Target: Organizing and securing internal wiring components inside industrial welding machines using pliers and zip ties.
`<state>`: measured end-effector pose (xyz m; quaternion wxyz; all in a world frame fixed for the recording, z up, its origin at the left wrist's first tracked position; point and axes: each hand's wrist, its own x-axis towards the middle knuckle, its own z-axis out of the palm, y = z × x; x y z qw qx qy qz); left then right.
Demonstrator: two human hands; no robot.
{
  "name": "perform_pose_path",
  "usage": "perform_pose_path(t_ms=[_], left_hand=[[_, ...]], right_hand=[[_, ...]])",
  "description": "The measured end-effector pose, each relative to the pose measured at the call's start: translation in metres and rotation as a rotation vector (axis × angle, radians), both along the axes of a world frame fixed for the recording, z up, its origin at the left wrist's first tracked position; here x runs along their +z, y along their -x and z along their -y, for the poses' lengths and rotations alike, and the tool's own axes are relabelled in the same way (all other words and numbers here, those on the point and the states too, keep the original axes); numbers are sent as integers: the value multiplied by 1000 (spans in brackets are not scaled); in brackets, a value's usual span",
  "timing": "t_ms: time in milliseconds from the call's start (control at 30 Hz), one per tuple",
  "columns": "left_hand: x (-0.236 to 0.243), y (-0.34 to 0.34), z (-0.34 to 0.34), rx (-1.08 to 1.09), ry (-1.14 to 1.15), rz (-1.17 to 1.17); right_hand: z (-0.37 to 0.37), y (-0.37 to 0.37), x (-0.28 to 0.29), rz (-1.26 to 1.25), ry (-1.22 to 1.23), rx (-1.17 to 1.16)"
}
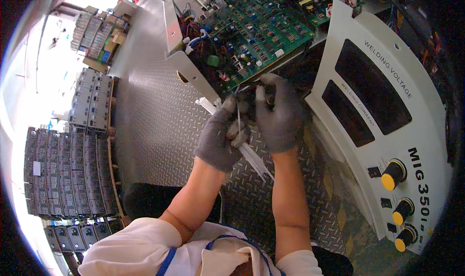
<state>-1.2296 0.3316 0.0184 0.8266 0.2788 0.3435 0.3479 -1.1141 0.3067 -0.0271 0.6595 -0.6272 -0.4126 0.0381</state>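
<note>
What can go wrong here comes mostly from the crowded left hand [218,140]. Its fingers are closed around a bundle of white ties [255,161], whose ends stick out on both sides of the glove; if this grip becomes loose, some ties could slip down to the patterned metal floor [150,116]. The thin wires [238,89] lie at the fingertips, just beside the front edge of the green circuit board [261,26], so a strong pull could strain them, or a knuckle could knock small components. The gloves also may reduce feeling.

About the pose: both forearms reach forward from the lower edge and come near each other below the board. The right hand [281,114] has its fingers bent toward the left one, between it and the pale front panel [392,147]. It is blurred, so one cannot tell whether it pinches something.
</note>
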Motion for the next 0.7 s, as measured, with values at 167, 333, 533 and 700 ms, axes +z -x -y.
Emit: perform_pose_path(t_ms=[167,333,533,700], left_hand=[[11,-8,4,96,149,-35],[8,-4,-2,42,274,167],[-1,0,-6,-49,204,273],[3,-2,-5,29,241,170]], right_hand=[[5,-1,4,-56,-13,30],[5,-1,-1,-43,-10,25],[8,0,1,54,-158,-114],[36,-5,26,-683,69,475]])
